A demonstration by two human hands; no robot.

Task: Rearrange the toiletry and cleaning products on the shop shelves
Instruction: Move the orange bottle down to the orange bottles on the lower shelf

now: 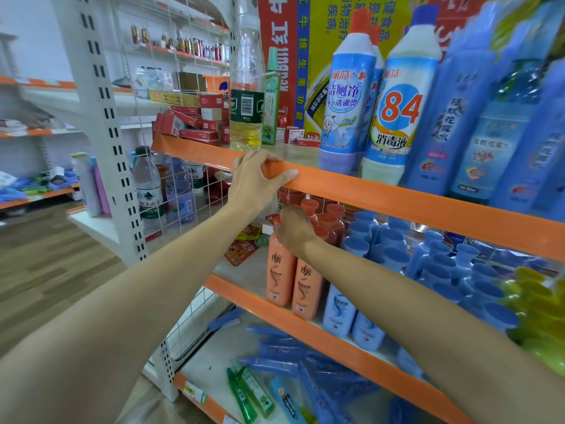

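Head view looks down two bare forearms reaching into a shop rack with orange-edged shelves. Left hand [258, 175] grips the orange front rail of the upper shelf [397, 195], its thumb lying along the face of the rail and its fingers hooked over the top edge. Right hand [295, 229] is lower, under that rail, with its fingers curled round the neck of an orange shampoo bottle [279, 276] that stands at the left front of the middle shelf; a second orange bottle [305, 289] stands just beside it, and more orange caps crowd behind. To their right stand rows of light blue bottles [339, 310] with blue caps, and yellow-green bottles [538, 304] at the far right edge. On the upper shelf stand a blue-and-white toilet cleaner bottle [347, 102] with a red cap, a white "84" disinfectant bottle [397, 117] with a blue cap, several tall blue bottles [458, 117], a clear bottle of yellow liquid [246, 87] and red boxes [189, 123]. Blue tubes [275, 362] and green bottles [253, 396] lie flat on the bottom shelf.
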